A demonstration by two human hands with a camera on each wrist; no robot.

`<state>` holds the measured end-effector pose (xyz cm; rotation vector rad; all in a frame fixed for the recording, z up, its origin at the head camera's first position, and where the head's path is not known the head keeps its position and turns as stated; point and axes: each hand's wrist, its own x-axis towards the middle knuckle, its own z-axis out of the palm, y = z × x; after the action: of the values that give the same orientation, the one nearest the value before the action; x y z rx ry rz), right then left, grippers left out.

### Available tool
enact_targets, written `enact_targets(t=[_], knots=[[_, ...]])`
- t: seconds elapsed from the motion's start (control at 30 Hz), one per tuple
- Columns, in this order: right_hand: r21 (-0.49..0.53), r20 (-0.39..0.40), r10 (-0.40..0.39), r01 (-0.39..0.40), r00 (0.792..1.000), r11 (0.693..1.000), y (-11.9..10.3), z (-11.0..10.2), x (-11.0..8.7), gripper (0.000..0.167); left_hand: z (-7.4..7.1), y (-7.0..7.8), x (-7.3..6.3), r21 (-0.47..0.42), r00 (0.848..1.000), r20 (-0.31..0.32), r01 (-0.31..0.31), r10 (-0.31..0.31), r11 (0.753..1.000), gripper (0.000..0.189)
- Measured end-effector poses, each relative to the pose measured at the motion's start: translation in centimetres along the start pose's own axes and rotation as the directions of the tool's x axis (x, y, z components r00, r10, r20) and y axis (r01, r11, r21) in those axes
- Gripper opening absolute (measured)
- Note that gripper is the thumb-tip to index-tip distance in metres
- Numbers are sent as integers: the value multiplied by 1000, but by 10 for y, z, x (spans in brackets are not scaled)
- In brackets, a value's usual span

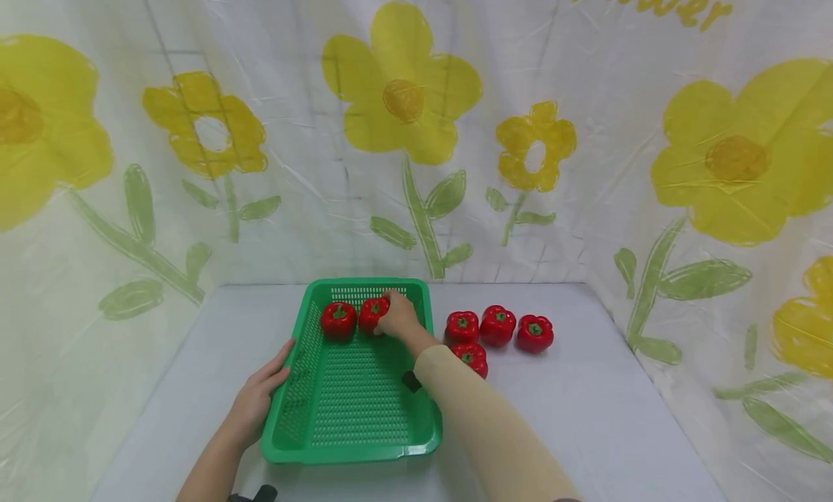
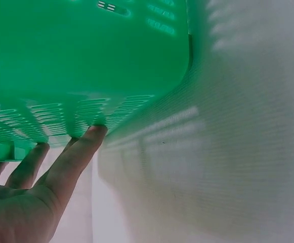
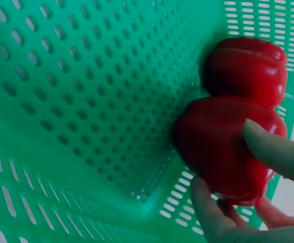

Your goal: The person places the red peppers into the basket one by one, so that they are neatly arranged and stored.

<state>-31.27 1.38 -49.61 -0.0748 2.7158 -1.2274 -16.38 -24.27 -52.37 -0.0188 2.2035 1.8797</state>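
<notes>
A green plastic basket [image 1: 361, 408] stands on the table, its walls and floor full of small slots. My right hand [image 1: 400, 317] grips a red bell pepper [image 1: 372, 314] inside it, near the back wall; the right wrist view shows thumb and fingers around this pepper [image 3: 227, 147]. Just left of it sits another red bell pepper [image 1: 338, 320], close beside the held one. My left hand [image 1: 257, 401] rests against the basket's left side. In the left wrist view its fingers [image 2: 73, 157] are extended, with fingertips touching the slotted wall.
Right of the basket, several red bell peppers stand on the white table [image 1: 573, 415]: one at the far right [image 1: 535, 334], one in the middle [image 1: 497, 325], one nearer the basket [image 1: 462, 327], and one in front [image 1: 471, 359], partly behind my right sleeve. A flower-painted curtain [image 1: 293, 220] hangs behind.
</notes>
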Motion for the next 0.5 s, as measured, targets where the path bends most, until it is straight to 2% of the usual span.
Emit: enact_targets(t=[0.27,0.5], knots=[[26,27,-8,8,1000,1000,1,1,1,89,0,-3,1,-11,1000,-2,-6,6,1000,54],[24,12,-31,31,999,999,0,-10,-8,90,-1,-3,2,3,1000,-2,-17,17,1000,54]])
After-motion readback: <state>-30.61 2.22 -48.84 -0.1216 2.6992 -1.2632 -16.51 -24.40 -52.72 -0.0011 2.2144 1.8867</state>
